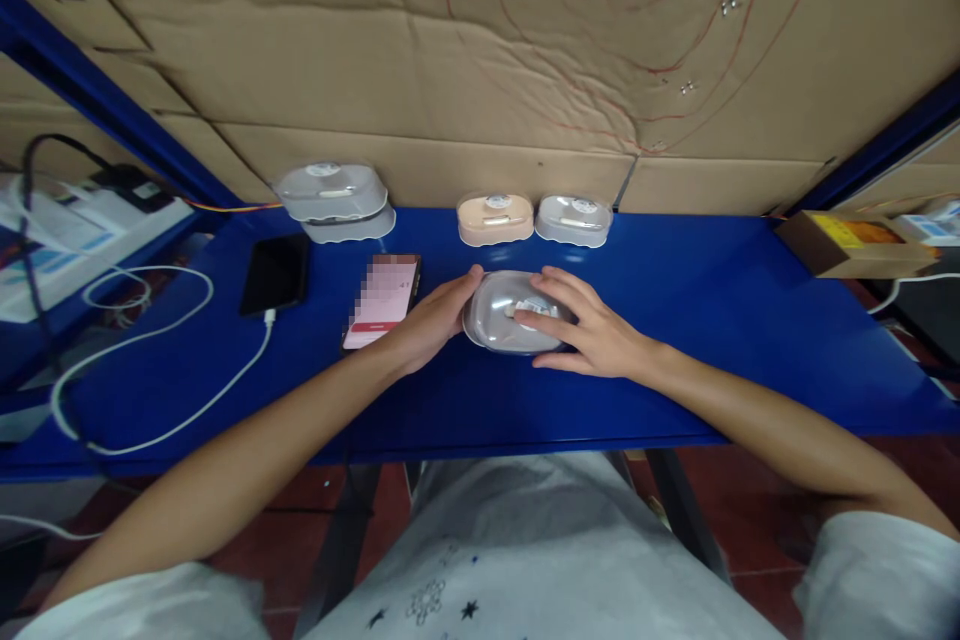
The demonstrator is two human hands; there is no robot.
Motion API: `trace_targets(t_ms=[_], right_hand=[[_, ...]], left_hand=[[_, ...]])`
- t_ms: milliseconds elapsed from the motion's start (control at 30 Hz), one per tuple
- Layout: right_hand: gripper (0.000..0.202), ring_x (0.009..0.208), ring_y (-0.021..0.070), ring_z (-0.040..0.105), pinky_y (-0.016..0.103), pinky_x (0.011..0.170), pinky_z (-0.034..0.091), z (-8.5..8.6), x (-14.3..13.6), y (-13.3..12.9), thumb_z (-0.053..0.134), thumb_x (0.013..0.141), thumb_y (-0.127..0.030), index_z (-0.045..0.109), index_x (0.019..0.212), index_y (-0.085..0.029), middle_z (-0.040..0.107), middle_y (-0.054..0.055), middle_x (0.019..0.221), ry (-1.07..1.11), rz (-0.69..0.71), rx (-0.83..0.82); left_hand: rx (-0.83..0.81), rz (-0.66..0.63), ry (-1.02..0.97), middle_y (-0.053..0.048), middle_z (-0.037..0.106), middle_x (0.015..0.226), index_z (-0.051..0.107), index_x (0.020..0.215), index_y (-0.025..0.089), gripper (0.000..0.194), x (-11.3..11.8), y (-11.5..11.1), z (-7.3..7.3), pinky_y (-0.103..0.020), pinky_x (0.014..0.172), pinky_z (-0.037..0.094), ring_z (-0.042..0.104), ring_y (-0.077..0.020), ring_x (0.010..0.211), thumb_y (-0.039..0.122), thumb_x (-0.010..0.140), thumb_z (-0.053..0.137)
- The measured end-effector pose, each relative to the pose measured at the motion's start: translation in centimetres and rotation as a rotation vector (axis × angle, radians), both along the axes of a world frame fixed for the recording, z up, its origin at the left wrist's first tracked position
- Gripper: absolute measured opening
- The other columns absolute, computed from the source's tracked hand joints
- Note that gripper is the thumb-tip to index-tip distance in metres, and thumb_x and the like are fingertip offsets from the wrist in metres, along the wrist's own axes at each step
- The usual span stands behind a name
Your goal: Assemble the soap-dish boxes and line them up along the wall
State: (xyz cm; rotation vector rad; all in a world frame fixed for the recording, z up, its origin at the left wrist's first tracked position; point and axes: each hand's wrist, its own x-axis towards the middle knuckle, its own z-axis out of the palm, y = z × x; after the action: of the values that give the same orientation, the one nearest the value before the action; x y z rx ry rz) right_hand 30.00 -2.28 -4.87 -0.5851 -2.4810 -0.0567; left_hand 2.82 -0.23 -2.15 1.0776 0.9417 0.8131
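A grey plastic box with a clear lid (495,320) is between my two hands over the blue shelf. My left hand (439,320) grips its left end, with the thumb along the upper edge and the other fingers hidden. Across the right end of the lid, my right hand (592,325) holds it with fingers spread over the top and a white sticker. Behind it stand a peach lidded box (495,220) and a smaller grey lidded box (574,222). Two more grey lidded boxes (337,205) are stacked at the back left.
Left of my hands lie a phone with a lit pink screen (382,305) and a dark phone (275,275) on a white cable (150,445). A power strip (90,250) is at far left. An open cardboard box (855,245) sits right; cardboard (300,50) walls the back.
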Motion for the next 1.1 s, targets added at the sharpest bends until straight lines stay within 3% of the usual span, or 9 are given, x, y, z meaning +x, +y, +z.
trace_targets(t_ms=[267, 567, 667, 767, 900, 1100], right_hand=[[0.075, 0.165, 0.0411, 0.031, 0.067, 0.129, 0.037, 0.1, 0.4, 0.3, 0.071, 0.102, -0.052, 0.04, 0.168, -0.035, 0.027, 0.015, 0.179, 0.0, -0.008, -0.137], [0.079, 0.169, 0.0399, 0.019, 0.068, 0.131, 0.031, 0.3, 0.0, 0.1, 0.067, 0.104, -0.053, 0.033, 0.171, -0.03, 0.021, 0.018, 0.181, -0.088, -0.043, -0.15], [0.08, 0.169, 0.0392, 0.019, 0.068, 0.131, 0.029, 0.1, 0.0, 0.0, 0.067, 0.105, -0.052, 0.031, 0.172, -0.03, 0.023, 0.018, 0.181, -0.111, -0.087, -0.137], [0.089, 0.168, 0.0393, 0.024, 0.068, 0.13, 0.031, -0.2, 0.2, 0.3, 0.069, 0.102, -0.057, 0.024, 0.174, -0.031, 0.029, 0.019, 0.179, -0.079, -0.1, -0.161], [0.099, 0.166, 0.0396, 0.03, 0.068, 0.129, 0.034, -0.1, 0.6, 0.9, 0.074, 0.097, -0.063, 0.022, 0.174, -0.029, 0.032, 0.021, 0.178, -0.05, -0.072, -0.209], [0.096, 0.166, 0.0351, 0.033, 0.062, 0.131, 0.038, 0.6, 1.1, 1.0, 0.076, 0.099, -0.054, 0.021, 0.175, -0.03, 0.034, 0.017, 0.178, -0.028, -0.019, -0.316]], left_hand=[[-0.026, -0.013, -0.059, -0.011, 0.084, 0.119, 0.082, 0.117, 0.019, 0.054, 0.2, 0.3, -0.4, -0.034, 0.096, 0.057, 0.074, -0.0284, 0.113, 0.067, 0.094, 0.075], [-0.077, -0.043, -0.092, -0.009, 0.083, 0.115, 0.081, 0.113, 0.02, 0.047, 0.0, 0.2, 0.1, -0.031, 0.089, 0.057, 0.074, -0.0262, 0.11, 0.062, 0.093, 0.079], [-0.084, -0.043, -0.081, -0.006, 0.082, 0.111, 0.081, 0.113, 0.022, 0.04, -0.3, 0.2, 0.3, -0.029, 0.083, 0.058, 0.074, -0.0231, 0.101, 0.048, 0.085, 0.091], [-0.147, -0.005, -0.11, -0.004, 0.082, 0.107, 0.082, 0.108, 0.023, 0.026, -0.4, 0.4, 0.5, -0.028, 0.078, 0.06, 0.075, -0.0216, 0.095, 0.038, 0.088, 0.089], [-0.248, -0.005, -0.14, -0.009, 0.083, 0.11, 0.082, 0.113, 0.02, 0.023, -0.3, 0.8, 0.6, -0.029, 0.077, 0.062, 0.076, -0.0207, 0.09, 0.037, 0.1, 0.076], [-0.311, -0.002, -0.153, -0.012, 0.084, 0.109, 0.082, 0.115, 0.017, 0.03, -0.2, 0.9, 0.6, -0.026, 0.072, 0.063, 0.077, -0.0194, 0.083, 0.041, 0.107, 0.066]])
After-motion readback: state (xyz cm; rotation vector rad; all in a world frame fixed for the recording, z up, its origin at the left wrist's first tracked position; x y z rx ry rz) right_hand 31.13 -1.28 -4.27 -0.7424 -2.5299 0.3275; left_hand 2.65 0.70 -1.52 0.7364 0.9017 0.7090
